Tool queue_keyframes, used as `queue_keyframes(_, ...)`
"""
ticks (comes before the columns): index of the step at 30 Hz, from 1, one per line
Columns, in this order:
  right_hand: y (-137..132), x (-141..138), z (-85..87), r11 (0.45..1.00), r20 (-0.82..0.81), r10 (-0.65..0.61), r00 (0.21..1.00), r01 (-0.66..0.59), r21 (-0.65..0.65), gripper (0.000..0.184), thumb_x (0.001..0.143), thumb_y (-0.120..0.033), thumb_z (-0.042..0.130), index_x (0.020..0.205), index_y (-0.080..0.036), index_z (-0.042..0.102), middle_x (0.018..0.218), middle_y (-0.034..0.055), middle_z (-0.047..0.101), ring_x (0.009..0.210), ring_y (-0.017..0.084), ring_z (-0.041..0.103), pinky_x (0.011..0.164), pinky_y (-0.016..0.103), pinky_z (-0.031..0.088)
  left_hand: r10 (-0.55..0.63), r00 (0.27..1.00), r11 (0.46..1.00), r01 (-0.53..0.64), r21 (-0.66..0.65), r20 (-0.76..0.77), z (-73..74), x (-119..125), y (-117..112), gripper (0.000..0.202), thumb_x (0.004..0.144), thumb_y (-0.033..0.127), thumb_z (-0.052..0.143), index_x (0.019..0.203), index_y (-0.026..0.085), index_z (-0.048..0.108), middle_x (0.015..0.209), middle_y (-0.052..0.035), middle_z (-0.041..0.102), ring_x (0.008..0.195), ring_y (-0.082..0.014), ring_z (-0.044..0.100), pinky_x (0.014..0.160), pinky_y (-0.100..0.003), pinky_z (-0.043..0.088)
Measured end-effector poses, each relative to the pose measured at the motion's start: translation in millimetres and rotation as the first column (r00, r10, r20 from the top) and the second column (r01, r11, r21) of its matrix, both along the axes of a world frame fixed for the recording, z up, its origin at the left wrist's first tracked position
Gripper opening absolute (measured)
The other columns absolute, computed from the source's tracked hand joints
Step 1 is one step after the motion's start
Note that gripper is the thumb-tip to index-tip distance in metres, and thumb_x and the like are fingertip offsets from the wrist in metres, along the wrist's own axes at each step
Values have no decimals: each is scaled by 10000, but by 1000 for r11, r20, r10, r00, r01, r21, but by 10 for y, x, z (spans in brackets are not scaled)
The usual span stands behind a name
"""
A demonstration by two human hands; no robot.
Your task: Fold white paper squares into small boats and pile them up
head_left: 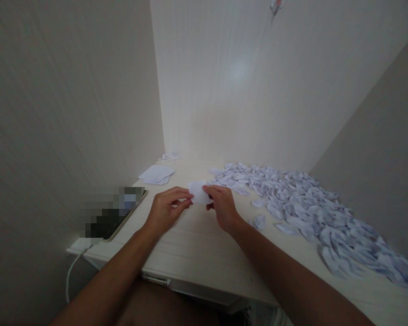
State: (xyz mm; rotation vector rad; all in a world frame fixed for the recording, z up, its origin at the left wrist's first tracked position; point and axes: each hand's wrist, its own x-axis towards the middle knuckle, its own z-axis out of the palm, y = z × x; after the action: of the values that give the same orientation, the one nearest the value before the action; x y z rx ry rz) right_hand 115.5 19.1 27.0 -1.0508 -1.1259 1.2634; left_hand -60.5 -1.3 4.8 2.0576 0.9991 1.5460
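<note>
**A small white paper [197,192] is held at both ends**

The left hand [168,206] holds the left edge of the paper with its fingertips. The finger and thumb are close together there. The right hand [223,203] holds the right side. Its thumb lies on top of the paper, and some of its fingers are tucked behind. So both hands are narrow, with the paper between them.

The paper is over the middle of the pale tabletop [193,253]. I cannot tell if it touches the wood.

On the right there is a big, messy pile of folded papers [292,199]. They are white too, and they reach from the back down to the near right side. One loose folded piece [259,221] lies near the right wrist.

Behind the left hand, flat white sheets [156,173] lie on top of each other. Some little white bits [171,156] are in the back corner.

At the left edge is a dark, flat thing [114,226], partly hidden by blurry squares. A white cord [68,280] hangs down near it.
</note>
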Motion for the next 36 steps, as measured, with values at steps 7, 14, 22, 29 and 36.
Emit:
queue_keyframes(7, 5, 17, 5, 997, -7, 67, 998, -66, 51, 238, 749, -368, 635, 677, -143, 662, 635, 17, 567, 545, 118, 531, 368, 185, 385, 11, 998, 1000, -12, 22, 59, 10, 0, 2, 111, 860, 234, 692, 924, 198, 774, 944, -69, 741, 760, -163, 702, 606, -287, 651)
queue_keyframes(14, 43, 80, -40, 882, 246, 140, 959, -233, 409, 290, 768, -232, 653, 1057, -242, 654, 1052, 60, 665, 803, 164, 662, 499, 219, 533, 73, 975, 996, -60, -65, 210, 21, 4, 6, 87, 842, 255, 714, 880, 190, 757, 921, -40, 710, 759, -153, 683, 644, -300, 672)
queue_keyframes(22, 15, 70, -31, 808, 336, 26, 941, -218, 547, 167, 842, -374, 697, 779, -223, 732, 955, 62, 721, 805, 164, 648, 563, 237, 520, 0, 955, 997, 23, -73, 296, 53, 23, -16, 80, 795, 239, 763, 846, 177, 761, 940, -51, 724, 766, -161, 695, 660, -317, 676)
queue_keyframes(29, -54, 24, 18, 877, 231, 78, 970, -177, 447, 259, 812, -428, 704, 679, -206, 695, 763, 38, 680, 669, 149, 602, 581, 267, 488, 60, 906, 974, 39, -224, 419, 121, 54, -36, 210, 700, 280, 842, 787, 145, 706, 746, -28, 727, 655, -172, 718, 623, -309, 667)
queue_keyframes(36, -61, -15, 4, 929, 186, 73, 980, -135, 345, 237, 748, -399, 759, 732, -194, 643, 721, 47, 715, 670, 171, 671, 665, 298, 517, 4, 853, 966, 132, -223, 521, 141, 76, -41, 420, 686, 311, 847, 1045, 158, 692, 835, -19, 710, 719, -168, 715, 639, -364, 679)
